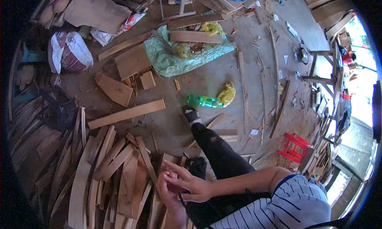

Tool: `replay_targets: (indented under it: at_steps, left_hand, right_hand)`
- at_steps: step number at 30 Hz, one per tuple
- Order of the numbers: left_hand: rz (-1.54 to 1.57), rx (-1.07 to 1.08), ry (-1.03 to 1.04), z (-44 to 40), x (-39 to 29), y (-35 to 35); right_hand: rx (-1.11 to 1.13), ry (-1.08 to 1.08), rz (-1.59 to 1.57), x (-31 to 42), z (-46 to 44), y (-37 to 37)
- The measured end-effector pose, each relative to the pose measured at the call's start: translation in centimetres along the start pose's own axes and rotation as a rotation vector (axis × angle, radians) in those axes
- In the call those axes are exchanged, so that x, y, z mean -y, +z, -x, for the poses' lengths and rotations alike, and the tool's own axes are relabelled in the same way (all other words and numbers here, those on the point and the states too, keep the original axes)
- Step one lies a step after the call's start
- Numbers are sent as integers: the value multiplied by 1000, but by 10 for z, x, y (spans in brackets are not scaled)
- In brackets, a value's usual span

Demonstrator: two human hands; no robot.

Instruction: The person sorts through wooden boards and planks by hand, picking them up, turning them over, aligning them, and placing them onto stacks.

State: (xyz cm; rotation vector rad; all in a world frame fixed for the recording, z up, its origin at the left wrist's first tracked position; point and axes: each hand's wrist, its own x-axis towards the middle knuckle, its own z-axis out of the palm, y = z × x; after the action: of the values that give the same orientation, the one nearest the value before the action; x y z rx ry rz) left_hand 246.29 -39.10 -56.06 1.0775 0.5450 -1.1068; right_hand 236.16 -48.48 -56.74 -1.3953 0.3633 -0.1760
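Note:
My right hand point(194, 186) reaches in from the right, its fingers bent over the fingers of my left hand point(169, 193). The two hands touch, with the left one curled beneath. Whatever lies between the fingertips, if anything, is too small or hidden to make out. A thin black cord point(182, 198) passes close to the wrists. Below the hands spreads a pile of cut wooden boards point(129, 181). My leg in dark trousers point(219, 151) stretches away from me, ending in a sandalled foot point(192, 115).
A green plastic bottle point(204, 101) and a yellow plastic bag point(227, 94) lie beyond my foot. Wood pieces rest on a green woven sheet point(167, 67). A red stool point(294, 148) stands right; a white sack point(71, 51) sits far left. Long strips point(243, 93) lie across the floor.

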Motion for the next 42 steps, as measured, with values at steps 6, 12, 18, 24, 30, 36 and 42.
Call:
replay_targets:
  at_steps: [6, 12, 18, 24, 30, 36, 42]
  left_hand:
    - [-546, -187, 167, -63, 3, 126]
    - [-731, 136, 112, -97, 1, 175]
    - [-436, 269, -282, -142, -15, 195]
    - [-243, 307, -544, -201, -44, 193]
    - [83, 297, -568, -243, -120, 187]
    - [-90, 270, -274, -270, -205, 190]
    - [-653, 57, 294, -293, -258, 236]
  right_hand:
    - [-81, 19, -351, 23, -32, -110]
    - [-261, 62, -335, 33, -42, -150]
    - [-255, 94, -180, 20, -67, -175]
    - [-318, 128, 31, 8, -125, -191]
    - [-291, 130, 62, 15, -222, -177]
    - [-179, 208, -330, 30, -317, -164]
    - [-104, 194, -982, 30, -383, -172]
